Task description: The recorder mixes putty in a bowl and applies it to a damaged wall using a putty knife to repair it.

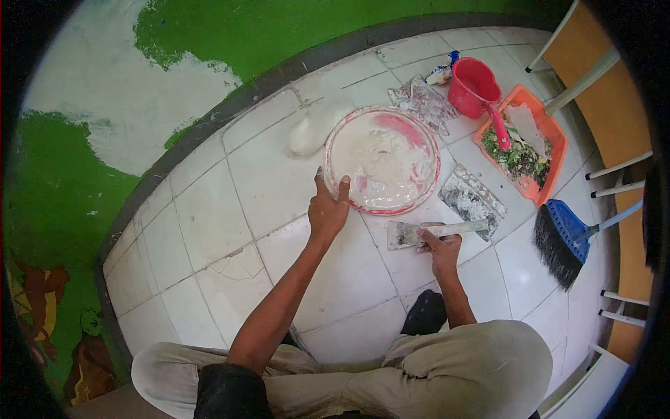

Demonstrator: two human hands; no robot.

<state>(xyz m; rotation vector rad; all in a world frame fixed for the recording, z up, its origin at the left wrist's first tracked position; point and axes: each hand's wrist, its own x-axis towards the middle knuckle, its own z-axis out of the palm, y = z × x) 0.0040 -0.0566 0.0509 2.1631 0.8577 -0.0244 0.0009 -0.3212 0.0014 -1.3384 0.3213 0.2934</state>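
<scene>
A round, red-rimmed basin [391, 211] sits on the tiled floor, with thick white paste [373, 159] inside and pink streaks on its far inner wall. My left hand [328, 213] grips the basin's near-left rim, thumb on top and the other fingers partly hidden along the side. Just below and right of the basin, my right hand [442, 251] is closed around a putty knife [457, 228]. Its wide, paste-smeared blade points left, apart from the basin. Beyond the handle lies a flat, white-smeared rectangular plate [474, 201].
A tied white plastic bag [307, 134] rests left of the basin. Behind are crumpled plastic [424, 103] and a red dipper [464, 87], its handle over an orange dustpan [556, 171] of debris. A blue broom [567, 234] and furniture legs stand right; a green-and-white wall [188, 35] rises left.
</scene>
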